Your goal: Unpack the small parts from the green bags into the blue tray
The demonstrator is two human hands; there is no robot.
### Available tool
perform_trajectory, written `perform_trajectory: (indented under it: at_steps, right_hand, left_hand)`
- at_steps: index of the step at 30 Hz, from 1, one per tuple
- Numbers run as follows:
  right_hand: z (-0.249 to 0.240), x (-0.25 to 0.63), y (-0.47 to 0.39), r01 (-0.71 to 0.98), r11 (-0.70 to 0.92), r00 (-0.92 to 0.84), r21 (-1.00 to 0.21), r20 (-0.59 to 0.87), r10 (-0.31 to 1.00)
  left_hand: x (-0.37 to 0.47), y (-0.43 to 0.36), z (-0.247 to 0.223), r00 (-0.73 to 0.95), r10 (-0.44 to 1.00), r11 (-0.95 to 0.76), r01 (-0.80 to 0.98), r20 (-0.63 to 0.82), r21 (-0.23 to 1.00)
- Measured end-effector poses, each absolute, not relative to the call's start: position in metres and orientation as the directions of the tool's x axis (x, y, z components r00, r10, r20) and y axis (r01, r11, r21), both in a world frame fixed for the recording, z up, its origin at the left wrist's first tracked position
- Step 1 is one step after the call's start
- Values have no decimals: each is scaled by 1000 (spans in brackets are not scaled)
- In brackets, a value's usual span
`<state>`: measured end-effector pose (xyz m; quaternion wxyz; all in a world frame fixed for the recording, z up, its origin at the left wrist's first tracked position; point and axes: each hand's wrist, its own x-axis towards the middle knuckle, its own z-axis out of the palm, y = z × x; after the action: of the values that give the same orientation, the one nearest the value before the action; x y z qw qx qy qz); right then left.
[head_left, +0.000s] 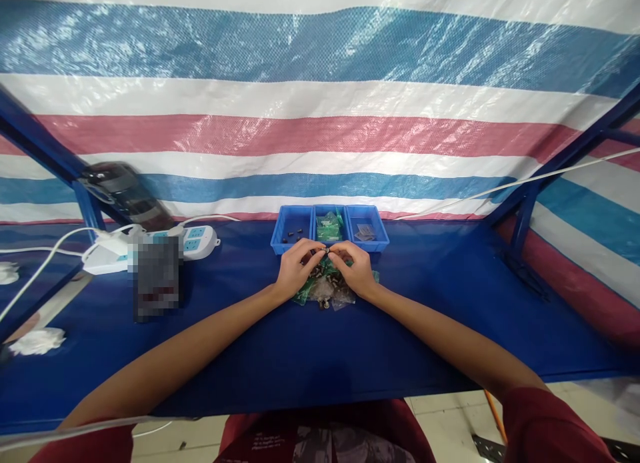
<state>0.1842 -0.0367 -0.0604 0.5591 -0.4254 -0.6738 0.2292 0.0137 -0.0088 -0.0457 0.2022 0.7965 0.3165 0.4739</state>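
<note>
My left hand and my right hand meet over a small pile, fingertips pinched together. Between them is a small dark part with a light, shiny end, too small to name. Both hands appear to grip it. Under and between the hands lies a pile of small dark metallic parts mixed with clear and green plastic bags. Just behind stand three joined blue bins: the left bin holds a few dark parts, the middle bin green packets, the right bin small clear bags.
On the left, a white power strip with cables lies beside a blurred dark device. A dark bottle leans behind it. Crumpled white tissue lies at far left. Blue frame bars flank the blue table.
</note>
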Motion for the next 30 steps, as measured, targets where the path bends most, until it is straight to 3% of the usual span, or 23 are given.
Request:
perform_trajectory:
  at_steps: [17, 30]
  right_hand:
    - [-57, 183, -37, 355, 550, -45, -756, 574, 817]
    - [-58, 181, -38, 315, 521, -9, -793, 547, 837]
  left_hand:
    - [14, -11, -42, 349, 681, -732, 331, 644, 595]
    - [12, -14, -43, 322, 750, -661, 366, 578, 655]
